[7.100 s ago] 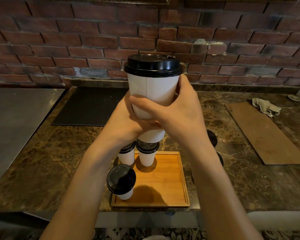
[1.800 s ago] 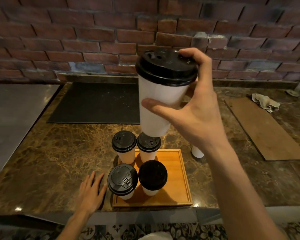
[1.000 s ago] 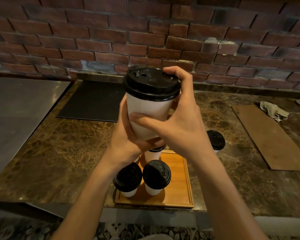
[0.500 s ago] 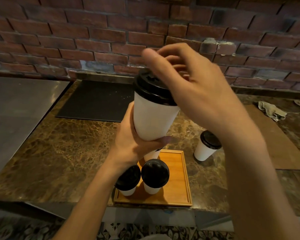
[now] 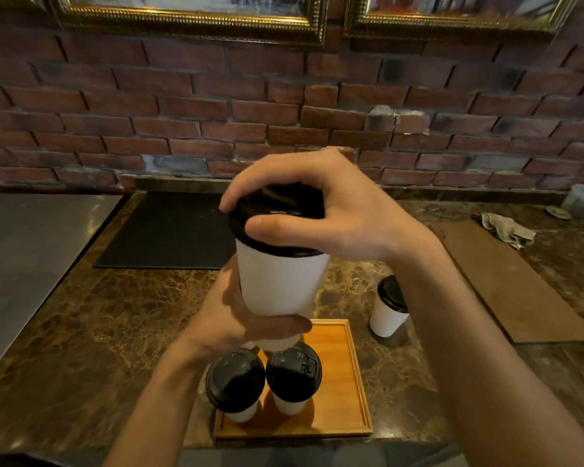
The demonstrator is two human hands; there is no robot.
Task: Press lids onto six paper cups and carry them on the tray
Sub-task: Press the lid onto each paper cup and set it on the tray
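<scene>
Brick wall (image 5: 182,129) backs the marble tabletop (image 5: 115,315); the tray (image 5: 348,382) sits at its near edge. Above it, the left hand (image 5: 236,318) wraps its fingers round the cup (image 5: 280,281), and the right hand (image 5: 344,214) clamps its fingers on the lid (image 5: 285,202). Best to press evenly round the rim, keeping the cup upright.

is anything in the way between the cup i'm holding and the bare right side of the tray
Nothing visible. The tray's right strip is bare wood; two lidded cups stand on its near left. The held cup hides the far left.
</scene>
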